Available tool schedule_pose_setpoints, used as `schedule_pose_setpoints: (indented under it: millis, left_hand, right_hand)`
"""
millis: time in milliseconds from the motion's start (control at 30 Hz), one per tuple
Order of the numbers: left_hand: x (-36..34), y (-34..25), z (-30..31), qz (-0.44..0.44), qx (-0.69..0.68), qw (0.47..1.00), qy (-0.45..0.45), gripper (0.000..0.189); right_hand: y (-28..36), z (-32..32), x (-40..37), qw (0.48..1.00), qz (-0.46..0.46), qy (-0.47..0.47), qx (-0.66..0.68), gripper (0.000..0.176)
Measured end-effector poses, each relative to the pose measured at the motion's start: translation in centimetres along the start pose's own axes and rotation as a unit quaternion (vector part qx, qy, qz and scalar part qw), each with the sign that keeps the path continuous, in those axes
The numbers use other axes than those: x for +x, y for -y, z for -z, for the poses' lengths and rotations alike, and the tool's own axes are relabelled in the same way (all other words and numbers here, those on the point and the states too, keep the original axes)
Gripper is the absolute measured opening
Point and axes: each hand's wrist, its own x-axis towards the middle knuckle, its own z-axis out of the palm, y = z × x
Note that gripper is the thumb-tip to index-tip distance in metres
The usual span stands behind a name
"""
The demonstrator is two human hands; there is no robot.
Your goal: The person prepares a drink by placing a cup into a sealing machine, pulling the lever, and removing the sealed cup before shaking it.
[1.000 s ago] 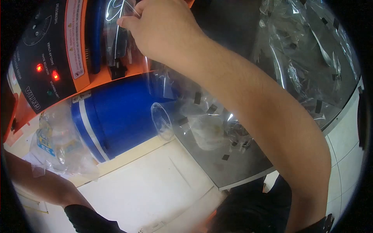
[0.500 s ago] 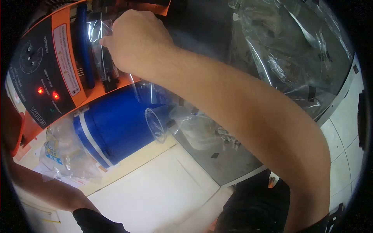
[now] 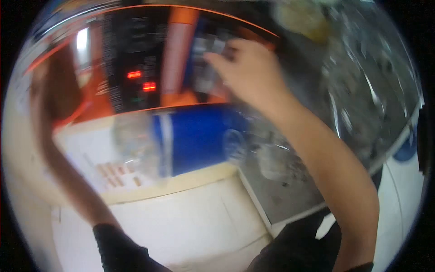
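Observation:
An orange and black machine with a control panel (image 3: 136, 50) and red lit indicators lies across the upper left, blurred by motion. My right hand (image 3: 253, 65) is at its right part, beside shiny clear plastic film (image 3: 210, 59) and a blue bar (image 3: 190, 59). Thumb and fingers stand apart, with nothing visible between them. My left hand (image 3: 40, 75) reaches up at the machine's left end, next to an orange-edged opening (image 3: 68, 86). Its fingers are hidden and smeared.
Below the machine a blue cylindrical container (image 3: 199, 140) lies on its side, with a clear plastic cup (image 3: 235, 146) at its end. A clear bag (image 3: 136, 136) sits left of it. Clear plastic sheeting (image 3: 362, 86) covers the grey table (image 3: 290, 195) at right.
The view has swung left, so the machine appears further right and more level. My left hand has come into view at the machine's left end. My right hand's thumb and fingers have parted.

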Motion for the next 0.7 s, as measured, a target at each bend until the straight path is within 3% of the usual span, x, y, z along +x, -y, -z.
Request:
schedule_pose_setpoints:
  millis: [33, 67, 167, 300, 433, 533, 567, 700]
  left_hand:
    - [-0.5, -0.1, -0.1, 0.014, -0.02, 1.0, -0.001, 0.075]
    - [-0.7, -1.5, -1.0, 0.09, -0.172, 0.981, -0.025, 0.077]
    - [-1.6, -7.1, 0.8, 0.072, -0.174, 0.981, -0.035, 0.075]
    - [0.5, -4.2, 2.1, 0.057, -0.282, 0.957, -0.034, 0.064]
    - [0.4, -6.2, 1.3, 0.055, -0.224, 0.97, -0.076, 0.055]
    - [0.9, -6.3, 0.7, 0.055, -0.214, 0.972, -0.081, 0.05]
    - [1.1, -6.2, 0.8, 0.049, -0.217, 0.972, -0.072, 0.049]
    - [1.8, -3.1, 1.1, -0.003, -0.124, 0.992, -0.028, 0.05]
  right_hand:
    - [1.0, 0.2, -0.5, 0.996, 0.028, -0.068, 0.041, 0.047]
    - [1.2, 0.3, -0.6, 0.994, 0.044, -0.101, -0.018, 0.053]
    - [3.8, 3.7, -1.0, 0.99, 0.082, -0.056, -0.105, 0.047]
    - [5.6, 7.4, -1.6, 0.981, 0.046, 0.021, -0.186, 0.035]
    - [4.8, 8.5, -1.6, 0.974, -0.039, 0.109, -0.194, 0.037]
    - [2.3, 7.7, -0.5, 0.975, -0.031, 0.112, -0.189, 0.038]
    - [2.1, 8.5, -0.1, 0.968, -0.054, 0.199, -0.142, 0.038]
    - [0.1, 8.8, -0.2, 0.963, -0.056, 0.181, -0.193, 0.037]
